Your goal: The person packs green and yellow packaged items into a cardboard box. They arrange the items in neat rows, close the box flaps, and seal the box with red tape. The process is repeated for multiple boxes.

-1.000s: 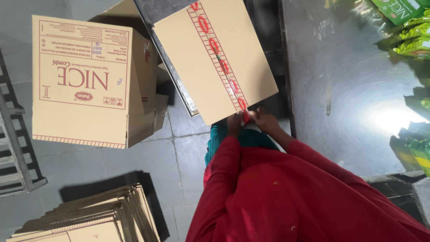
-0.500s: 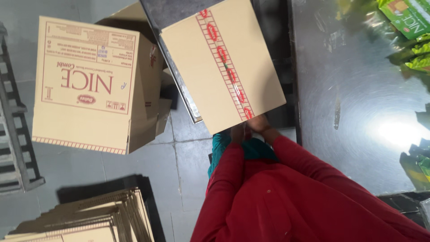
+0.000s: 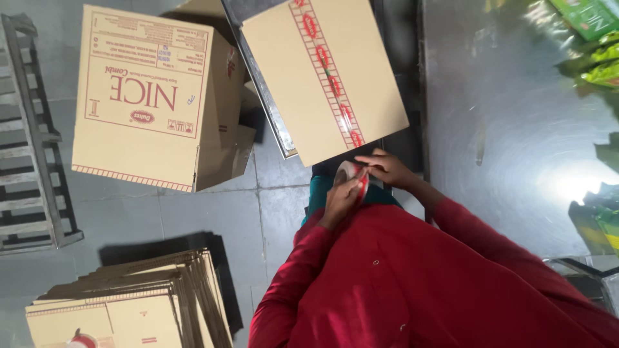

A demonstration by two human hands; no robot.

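Note:
A closed cardboard box [image 3: 284, 71] lies in front of me, with a strip of red-printed tape [image 3: 327, 72] running down its top seam. Just below the box's near edge, both my hands meet around a roll of red-and-white tape [image 3: 353, 175]. My left hand [image 3: 340, 198] grips the roll from below. My right hand [image 3: 385, 169] pinches it from above, near the tape's end. Red sleeves cover both my arms.
A taller printed carton [image 3: 142, 96] stands on the tiled floor to the left. A stack of flattened cartons [image 3: 135, 303] lies at bottom left. A grey metal rack [image 3: 32, 135] is at the far left. A shiny metal table [image 3: 516, 116] with green packets [image 3: 590, 22] is on the right.
My hands have come off the box's near edge and drawn back toward my body with the tape roll. The view has shifted so the box sits higher in the picture.

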